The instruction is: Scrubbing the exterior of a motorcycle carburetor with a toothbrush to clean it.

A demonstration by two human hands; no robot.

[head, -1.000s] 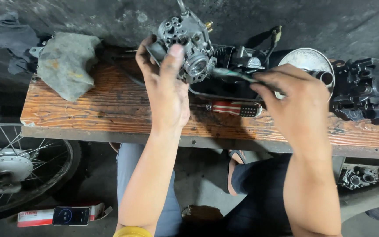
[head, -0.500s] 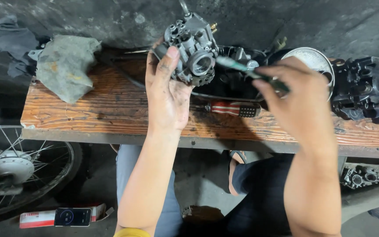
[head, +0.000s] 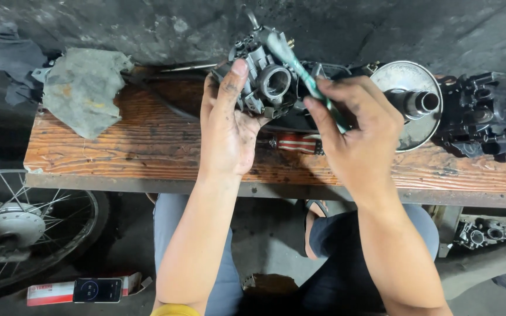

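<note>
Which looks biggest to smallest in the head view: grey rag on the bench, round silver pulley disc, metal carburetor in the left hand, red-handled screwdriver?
1. Grey crumpled rag
2. Round silver pulley disc, partly hidden behind the right hand
3. Grey metal carburetor; held nearer the camera, so unsure against the disc
4. Red-handled screwdriver, mostly hidden

Grimy grey metal carburettor (head: 265, 85) — held tilted above bench; green-handled tool (head: 300, 73) slanting across it.
</note>
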